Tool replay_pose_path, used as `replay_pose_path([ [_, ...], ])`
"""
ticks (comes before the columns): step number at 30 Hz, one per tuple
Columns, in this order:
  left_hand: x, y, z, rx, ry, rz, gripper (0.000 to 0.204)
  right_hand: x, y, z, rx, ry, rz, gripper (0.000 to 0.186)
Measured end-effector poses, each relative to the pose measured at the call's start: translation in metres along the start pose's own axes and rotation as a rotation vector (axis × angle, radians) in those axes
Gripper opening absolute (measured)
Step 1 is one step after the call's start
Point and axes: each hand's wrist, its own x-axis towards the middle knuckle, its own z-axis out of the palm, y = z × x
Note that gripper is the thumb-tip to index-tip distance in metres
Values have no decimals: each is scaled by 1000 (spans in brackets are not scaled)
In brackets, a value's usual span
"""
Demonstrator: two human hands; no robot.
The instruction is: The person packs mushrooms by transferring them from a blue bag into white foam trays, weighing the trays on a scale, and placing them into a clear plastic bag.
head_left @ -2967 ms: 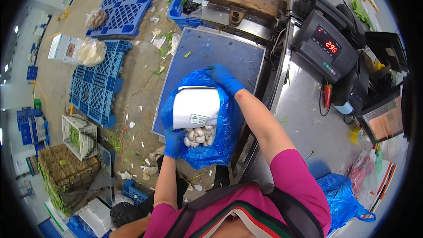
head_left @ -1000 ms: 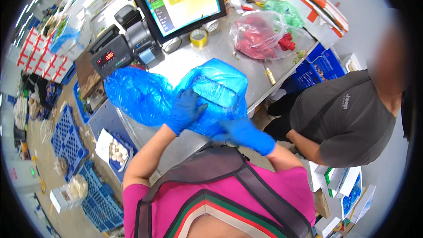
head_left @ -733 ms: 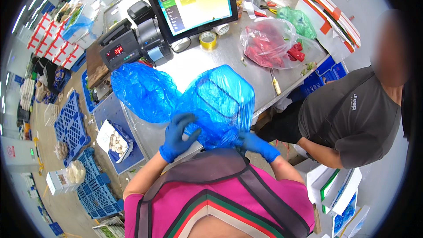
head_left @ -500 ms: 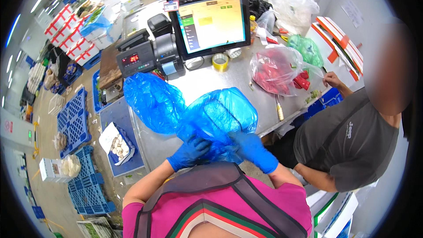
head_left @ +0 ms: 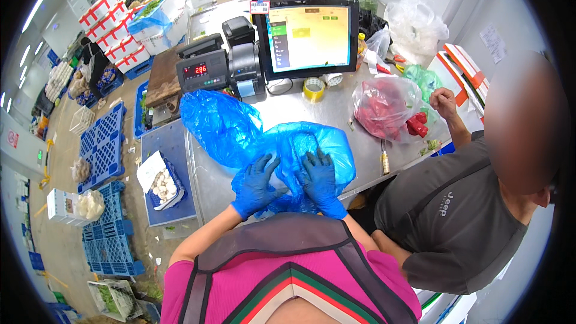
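Observation:
A crinkled blue plastic bag (head_left: 337, 151) lies at the near edge of the metal table. My left hand (head_left: 258, 183), in a blue glove, rests on the bag's left side with fingers apart. On top of the bag, my gloved right hand (head_left: 318, 179) lies flat, fingers spread. Neither hand grips anything that I can see; the bag's contents are hidden. Touching it on the left, below the scale, sits more bunched blue plastic (head_left: 219, 131); I cannot tell whether this is a separate bag.
A scale (head_left: 204, 71) and a monitor (head_left: 309, 39) stand behind the bags, with yellow tape (head_left: 313, 89) before the monitor. At right are a clear bag of red peppers (head_left: 384, 108), a knife (head_left: 385, 161) and a co-worker (head_left: 438, 210). A blue basket of mushrooms (head_left: 173, 195) is at left.
My hands, closer in and bunching plastic before, now lie spread on the bag, the right one farther forward. The co-worker's hand has risen off the pepper bag. The whole view has shifted slightly.

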Motion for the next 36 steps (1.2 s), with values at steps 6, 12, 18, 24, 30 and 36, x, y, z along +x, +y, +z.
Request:
replay_pose_path([
  [6, 0, -91, 76, -728, -336, -181, 108, -36, 66, 10, 1083, 355, 1034, 19],
  [12, 21, -117, 85, -839, -287, -241, 90, -47, 130, 54, 854, 175, 977, 21],
  [18, 19, -182, 41, -599, -378, -166, 58, -89, 18, 76, 537, 93, 1015, 25],
  [24, 30, -198, -6, -646, -852, -616, 61, -50, -33, 66, 48, -12, 1016, 33],
  [30, -45, -250, -6, -690, -687, -341, 34, -130, -39, 101, 239, -674, 762, 33],
  [36, -157, -198, -102, -456, -298, -168, 59, -124, -125, -3, 255, -451, 691, 48],
])
